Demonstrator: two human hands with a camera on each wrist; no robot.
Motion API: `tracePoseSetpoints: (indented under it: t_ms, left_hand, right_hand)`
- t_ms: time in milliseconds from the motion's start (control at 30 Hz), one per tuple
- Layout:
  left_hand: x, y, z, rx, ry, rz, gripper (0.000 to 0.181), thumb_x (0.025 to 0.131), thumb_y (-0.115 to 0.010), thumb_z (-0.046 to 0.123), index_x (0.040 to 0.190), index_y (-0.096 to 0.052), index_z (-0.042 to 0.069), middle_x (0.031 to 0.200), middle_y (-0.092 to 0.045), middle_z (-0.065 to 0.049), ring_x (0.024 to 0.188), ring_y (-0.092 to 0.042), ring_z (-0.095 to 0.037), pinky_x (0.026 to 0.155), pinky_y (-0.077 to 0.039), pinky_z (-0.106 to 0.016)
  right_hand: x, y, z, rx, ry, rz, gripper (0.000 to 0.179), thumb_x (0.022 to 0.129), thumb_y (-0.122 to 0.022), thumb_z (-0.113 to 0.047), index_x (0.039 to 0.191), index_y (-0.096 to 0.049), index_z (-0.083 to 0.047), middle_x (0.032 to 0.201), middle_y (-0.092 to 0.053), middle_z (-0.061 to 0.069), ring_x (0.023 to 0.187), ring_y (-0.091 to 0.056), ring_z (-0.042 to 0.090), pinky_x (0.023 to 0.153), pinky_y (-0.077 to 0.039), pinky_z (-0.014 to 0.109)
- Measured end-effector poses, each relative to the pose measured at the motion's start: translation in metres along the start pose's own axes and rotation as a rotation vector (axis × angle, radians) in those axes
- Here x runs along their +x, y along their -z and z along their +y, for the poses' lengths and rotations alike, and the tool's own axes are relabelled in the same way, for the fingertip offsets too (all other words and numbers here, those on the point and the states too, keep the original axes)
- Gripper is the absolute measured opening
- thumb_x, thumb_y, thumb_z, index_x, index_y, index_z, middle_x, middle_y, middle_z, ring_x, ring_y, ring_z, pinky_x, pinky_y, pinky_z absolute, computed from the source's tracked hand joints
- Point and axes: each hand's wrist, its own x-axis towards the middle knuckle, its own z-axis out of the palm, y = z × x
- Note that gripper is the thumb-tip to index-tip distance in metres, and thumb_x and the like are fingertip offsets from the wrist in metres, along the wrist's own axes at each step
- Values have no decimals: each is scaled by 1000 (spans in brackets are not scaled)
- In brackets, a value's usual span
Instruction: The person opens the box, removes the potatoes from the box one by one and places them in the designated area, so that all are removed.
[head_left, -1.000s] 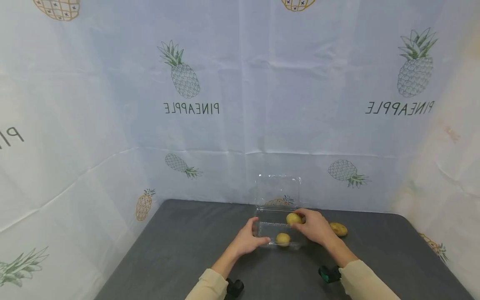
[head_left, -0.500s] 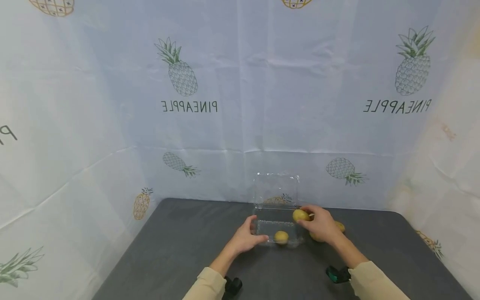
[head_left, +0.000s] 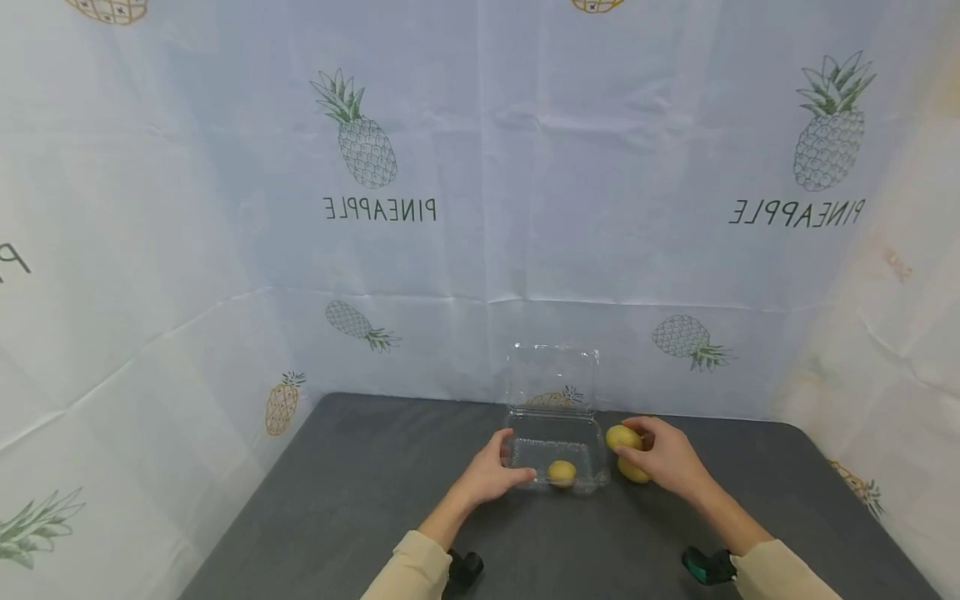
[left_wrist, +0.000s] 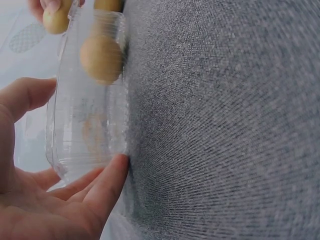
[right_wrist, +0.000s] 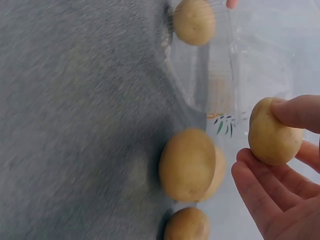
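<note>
A clear plastic clamshell container (head_left: 529, 427) stands on the dark table with its lid (head_left: 551, 367) raised at the back. Thumb and fingers of my left hand (head_left: 487, 477) hold its near left corner, the thumb at the rim in the left wrist view. One small yellow potato (left_wrist: 101, 59) lies inside, towards the front. My right hand (head_left: 667, 454) pinches another potato (right_wrist: 274, 132) between thumb and fingertips, raised just to the right of the container. Beneath that hand, more potatoes (right_wrist: 187, 165) rest on the table beside the container, partly hidden by it in the head view.
The dark grey cloth-covered table (head_left: 405, 467) ends at a white curtain (head_left: 465, 250) printed with pineapples, close behind the lid. Black wrist devices show at both forearms, one at the left (head_left: 467, 571) and one at the right (head_left: 705, 567).
My right hand has moved right with its potato, from over the container to beside it, above the other potatoes. The left hand has stayed at the container's corner.
</note>
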Motion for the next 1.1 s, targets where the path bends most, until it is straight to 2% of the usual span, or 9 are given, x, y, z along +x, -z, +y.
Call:
tracePoseSetpoints:
  t_ms: [267,467,700,900,1100]
  left_hand:
    - [-1,0,-1,-28,6,-7,86,89,-78,33,157,-32,5,145,-49,-27,131,-51,-43,97,-48,-60]
    - [-1,0,-2,-21,3,1,87,88,-79,33,157,-32,5,144,-50,-26,130,-52,-43,97,-48,-60]
    - [-1,-1,-2,-24,1,-1,88,88,-79,34,157,-32,5,144,-51,-26,130,-52,-43,97,-48,-60]
    - [0,-1,-2,-16,-6,5,87,88,-79,33,156,-34,4,142,-52,-26,129,-53,-43,97,-48,-60]
    - [1,-2,-4,-21,-4,7,85,88,-79,32,156,-34,5,141,-53,-26,128,-54,-43,96,-49,-60]
  right_hand:
    - [-14,14,9,32,-15,-18,51,90,-80,-31,129,-65,-1,117,-67,15,89,-66,21,64,-54,30]
    - [-21,21,22,-2,-46,-8,52,91,-79,-35,129,-65,-3,119,-67,15,88,-65,19,64,-53,30]
    - [-28,28,36,-43,-89,-30,55,91,-78,-38,129,-64,0,117,-67,17,89,-65,22,65,-53,35]
    - [-31,32,47,-78,-104,-35,59,91,-77,-40,129,-64,4,114,-68,19,88,-66,23,63,-53,34]
    - [-33,32,57,-99,-156,-54,64,92,-76,-40,129,-61,9,113,-68,21,90,-66,26,63,-53,35]
